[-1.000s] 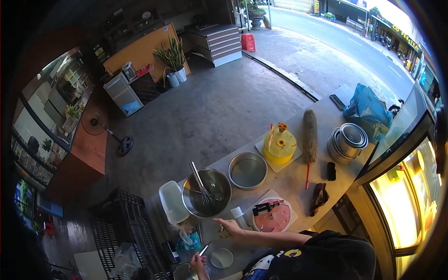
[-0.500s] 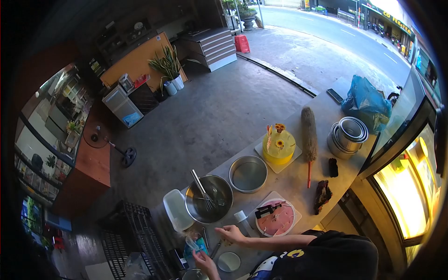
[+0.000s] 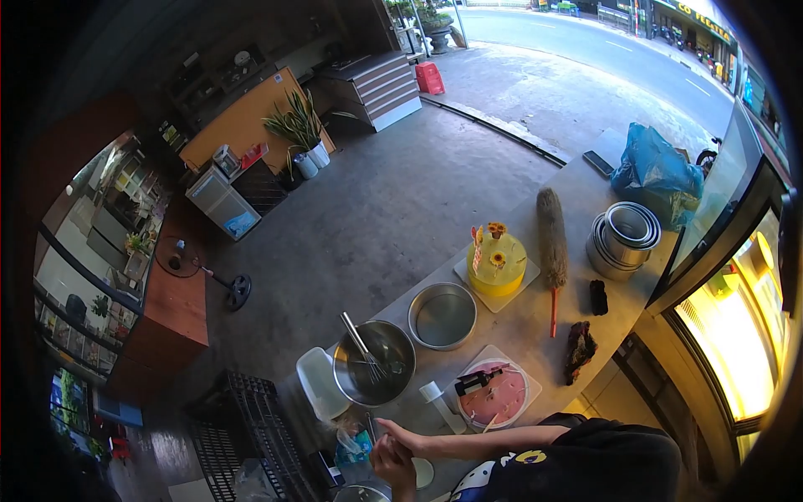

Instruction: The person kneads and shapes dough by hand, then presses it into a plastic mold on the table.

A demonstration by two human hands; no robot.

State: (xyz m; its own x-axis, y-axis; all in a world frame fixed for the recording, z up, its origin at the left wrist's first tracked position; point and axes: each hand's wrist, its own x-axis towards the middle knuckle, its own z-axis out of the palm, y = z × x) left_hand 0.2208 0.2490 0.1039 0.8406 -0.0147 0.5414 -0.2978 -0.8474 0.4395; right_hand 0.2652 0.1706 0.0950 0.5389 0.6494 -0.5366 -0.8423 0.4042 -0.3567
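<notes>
My right hand (image 3: pixel 403 436) reaches in from the right, and my left hand (image 3: pixel 391 462) comes up from below; they meet over the near end of the table. The left hand's fingers are curled against the right hand. Both look closed, and anything between them is hidden. Just left of them lies a clear and teal plastic bag (image 3: pixel 354 445). A slim metal tool (image 3: pixel 370 422) lies above the fingers. Partly behind my wrists is a round pale disc (image 3: pixel 424 473). A steel bowl (image 3: pixel 361 492) sits at the bottom edge.
A mixing bowl (image 3: pixel 393 389) holds a whisk (image 3: pixel 355 335). Around it are a white tub (image 3: pixel 320 381), a round cake pan (image 3: pixel 443 315), a pink cake (image 3: pixel 506 403) with a dark bottle (image 3: pixel 478 381), and a yellow cake (image 3: pixel 495 269). A duster (image 3: pixel 551 238) and nested tins (image 3: pixel 623 243) stand farther right.
My hands have come together: the right moved slightly left and down, the left moved right, away from the plastic bag. The view has shifted a little.
</notes>
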